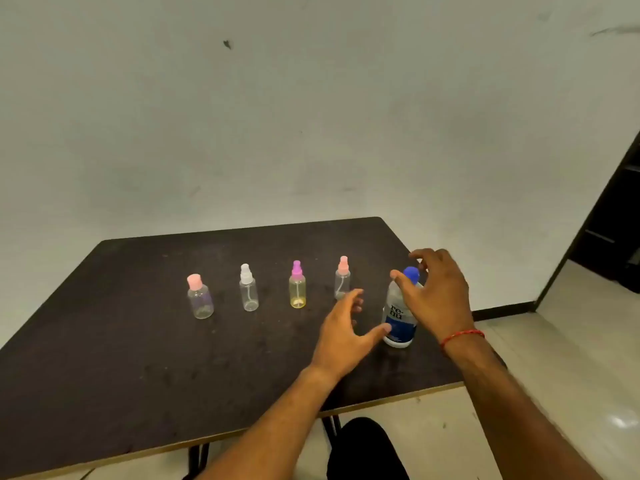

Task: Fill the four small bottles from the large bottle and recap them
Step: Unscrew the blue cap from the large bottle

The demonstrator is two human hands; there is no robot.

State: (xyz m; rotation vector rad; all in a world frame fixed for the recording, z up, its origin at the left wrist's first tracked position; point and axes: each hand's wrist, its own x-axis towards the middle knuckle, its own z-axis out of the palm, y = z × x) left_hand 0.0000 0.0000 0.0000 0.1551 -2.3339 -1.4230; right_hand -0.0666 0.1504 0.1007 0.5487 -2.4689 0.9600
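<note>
Opening step: both hands spread, gripping nothing, left hand (341, 329) low beside the large bottle (398, 323), right hand (437, 292) at its blue cap (411, 273), near the table (138, 341) right edge. Small bottles (297, 289) wait capped mid-table; next, steady and unscrew

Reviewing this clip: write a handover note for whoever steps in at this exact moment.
Left hand open, thumb near the base of the large bottle.
Right hand open, fingers spread around its blue cap, not clearly gripping.
It stands upright at the right of the table.
Small bottles in a row, all capped: pink cap bottle, white sprayer, purple sprayer, pink sprayer.
Done: nothing visibly filled.
Left: fill all four, recap.
</note>
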